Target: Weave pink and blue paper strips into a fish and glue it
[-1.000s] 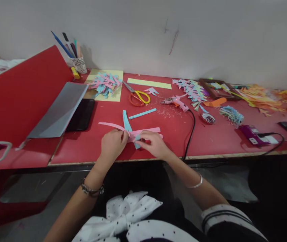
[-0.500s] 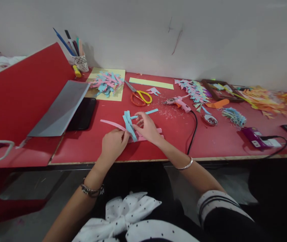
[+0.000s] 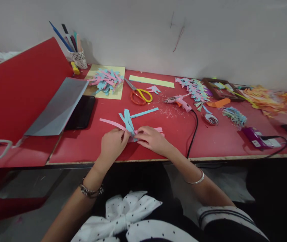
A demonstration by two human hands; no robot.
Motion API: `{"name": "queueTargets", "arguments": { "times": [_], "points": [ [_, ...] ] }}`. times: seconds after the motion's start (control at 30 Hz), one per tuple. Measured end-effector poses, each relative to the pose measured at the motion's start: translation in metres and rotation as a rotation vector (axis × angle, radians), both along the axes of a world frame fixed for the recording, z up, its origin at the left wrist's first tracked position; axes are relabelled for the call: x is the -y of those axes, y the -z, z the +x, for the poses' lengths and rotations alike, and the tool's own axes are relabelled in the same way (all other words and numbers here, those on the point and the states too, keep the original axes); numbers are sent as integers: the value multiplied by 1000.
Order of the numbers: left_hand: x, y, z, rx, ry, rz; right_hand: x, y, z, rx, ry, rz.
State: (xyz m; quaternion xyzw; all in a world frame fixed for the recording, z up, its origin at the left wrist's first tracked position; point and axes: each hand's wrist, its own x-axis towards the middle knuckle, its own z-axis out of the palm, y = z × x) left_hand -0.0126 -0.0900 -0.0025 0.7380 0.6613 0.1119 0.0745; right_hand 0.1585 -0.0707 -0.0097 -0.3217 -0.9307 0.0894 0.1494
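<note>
My left hand (image 3: 114,144) pinches the woven paper strips at their left side, near the middle of the work. From these fingers a pink paper strip (image 3: 110,122) curves out to the left. Blue paper strips (image 3: 127,120) cross it and fan upward. My right hand (image 3: 154,140) has its thumb and fingers closed about the lower end of the blue strips. Pink strip ends (image 3: 158,129) stick out behind that hand. One single blue strip (image 3: 145,112) lies slanted on the table just above. Where the strips cross is partly hidden by my fingers.
Yellow-handled scissors (image 3: 140,95) lie behind the work, beside a pile of cut strips (image 3: 106,81) on yellow paper. A pink glue gun (image 3: 180,102) with a black cord sits to the right. A black phone (image 3: 84,112) and red folder (image 3: 32,84) are left.
My right hand has moved down from the upper blue strips to their lower end. The blue strips now spread apart more at the top. My left hand keeps its grip.
</note>
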Motion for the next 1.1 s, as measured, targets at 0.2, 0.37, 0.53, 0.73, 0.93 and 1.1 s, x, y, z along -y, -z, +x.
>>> {"name": "queueTargets", "arguments": {
  "times": [0.2, 0.37, 0.53, 0.73, 0.93, 1.1],
  "points": [
    [0, 1, 0, -7, -9, -6, -2, 2, -4, 95, -6, 64],
    [0, 0, 0, -20, -11, -10, -2, 0, -6, 200, -58, 201],
    [1, 1, 0, -7, 8, 31, -1, 3, -8, 214, -53, 300],
    [1, 9, -6, 89, 51, 60, 2, 7, -11, 181, -6, 380],
    [-2, 20, -23, 328, 343, 98, 3, 5, -10, 183, -131, 408],
    [-4, 21, -27, 290, 352, 41, 1, 8, -9, 93, -142, 250]
  ]
}}
